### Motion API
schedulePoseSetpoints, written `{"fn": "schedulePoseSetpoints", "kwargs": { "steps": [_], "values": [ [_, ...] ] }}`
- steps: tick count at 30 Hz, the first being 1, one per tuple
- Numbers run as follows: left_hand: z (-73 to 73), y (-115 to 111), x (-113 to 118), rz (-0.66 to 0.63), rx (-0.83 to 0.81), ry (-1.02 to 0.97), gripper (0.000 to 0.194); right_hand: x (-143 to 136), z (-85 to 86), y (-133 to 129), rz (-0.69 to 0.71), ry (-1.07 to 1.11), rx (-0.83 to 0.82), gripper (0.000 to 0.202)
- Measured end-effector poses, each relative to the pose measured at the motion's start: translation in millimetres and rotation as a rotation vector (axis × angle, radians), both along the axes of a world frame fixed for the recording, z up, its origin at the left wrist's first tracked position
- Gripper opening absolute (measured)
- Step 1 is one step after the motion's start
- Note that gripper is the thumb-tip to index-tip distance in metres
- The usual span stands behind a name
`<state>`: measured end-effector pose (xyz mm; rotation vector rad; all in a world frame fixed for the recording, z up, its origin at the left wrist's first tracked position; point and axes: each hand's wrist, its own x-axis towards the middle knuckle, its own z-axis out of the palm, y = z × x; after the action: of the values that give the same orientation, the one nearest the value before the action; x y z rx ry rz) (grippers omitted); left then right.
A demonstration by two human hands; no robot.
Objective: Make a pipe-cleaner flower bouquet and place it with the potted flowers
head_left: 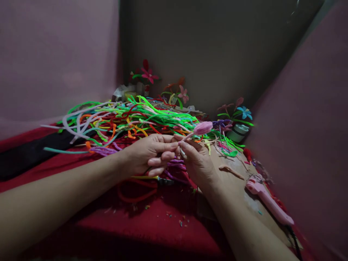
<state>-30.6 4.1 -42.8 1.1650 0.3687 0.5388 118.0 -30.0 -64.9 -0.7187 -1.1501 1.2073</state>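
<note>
A pink pipe-cleaner flower bud point(203, 128) on a thin pink stem tilts up to the right above my hands. My right hand point(200, 161) pinches the stem between thumb and fingers. From the other side, my left hand point(156, 152) meets it with thumb and index fingertip closed at the stem's lower end, its other fingers curled loosely. A pale bit of stem shows just below the right thumb. Behind both hands lies a big heap of coloured pipe cleaners point(163, 116). Under the left hand are a yellow-handled metal tool point(164, 181) and a red loop of pipe cleaner point(136, 199).
On the right, a pink corded handheld tool point(269, 203) rests on a cardboard sheet point(236, 188). Finished pipe-cleaner flowers point(149, 75) stand at the back, near a pale green jar point(238, 132). A black strip point(27, 152) lies left. Clippings dot the red cloth point(130, 224).
</note>
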Motion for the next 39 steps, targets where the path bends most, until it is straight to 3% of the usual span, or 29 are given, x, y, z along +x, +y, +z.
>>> {"fn": "schedulePoseSetpoints", "kwargs": {
  "steps": [2, 4, 6, 9, 11, 12, 14, 20, 23, 26, 30, 31, 33, 34, 36, 39],
  "values": [
    [-2.5, 3, 0, -0.052, -0.044, -0.029, 0.016, -1, -1.5, 0, -0.015, 0.013, -0.002, 0.016],
    [-3.9, 3, 2, -0.007, 0.046, 0.016, 0.011, -2, -2.7, 0, -0.067, 0.018, 0.013, 0.014],
    [-5.2, 0, 5, 0.155, 0.315, 0.147, 0.015, -3, -2.9, -1, -0.137, 0.002, 0.041, 0.012],
    [-10.1, -5, 8, 0.515, 0.907, 0.322, 0.017, -4, -1.8, -3, -0.236, -0.080, 0.087, 0.009],
    [-13.8, -6, 9, 0.629, 1.154, 0.365, 0.012, -4, -0.9, -4, -0.258, -0.134, 0.113, 0.010],
    [-14.6, -6, 9, 0.631, 1.190, 0.362, 0.012, -4, -0.4, -4, -0.253, -0.156, 0.120, 0.010],
    [-13.0, -6, 8, 0.575, 1.074, 0.341, 0.012, -3, 0.7, -5, -0.232, -0.174, 0.115, 0.010],
    [-0.4, -3, 1, 0.108, 0.147, 0.084, 0.014, -1, 4.3, -3, -0.032, -0.019, 0.076, 0.006],
    [1.2, 0, -2, -0.049, 0.001, 0.015, 0.016, -1, 3.2, -3, 0.026, 0.023, 0.044, 0.006],
    [1.0, -1, -1, -0.001, 0.187, 0.124, 0.019, -3, -2.8, -1, -0.034, 0.091, 0.017, 0.011],
    [-8.6, -6, 5, 0.510, 0.947, 0.377, 0.019, -8, -12.2, 1, -0.184, 0.144, -0.038, 0.008],
    [-12.6, -6, 6, 0.596, 1.125, 0.420, 0.016, -9, -13.2, 1, -0.216, 0.134, -0.051, 0.009],
    [-18.8, -5, 6, 0.646, 1.340, 0.474, 0.015, -11, -12.9, -1, -0.251, 0.088, -0.074, 0.013],
    [-20.0, -5, 6, 0.634, 1.372, 0.474, 0.017, -11, -11.9, -1, -0.249, 0.064, -0.076, 0.015],
    [-17.3, -4, 5, 0.598, 1.273, 0.419, 0.019, -11, -9.0, -3, -0.204, 0.034, -0.053, 0.016],
    [-4.2, -6, 3, 0.464, 0.816, 0.335, 0.017, -8, -5.0, -3, -0.100, 0.028, 0.017, 0.014]
  ]
}}
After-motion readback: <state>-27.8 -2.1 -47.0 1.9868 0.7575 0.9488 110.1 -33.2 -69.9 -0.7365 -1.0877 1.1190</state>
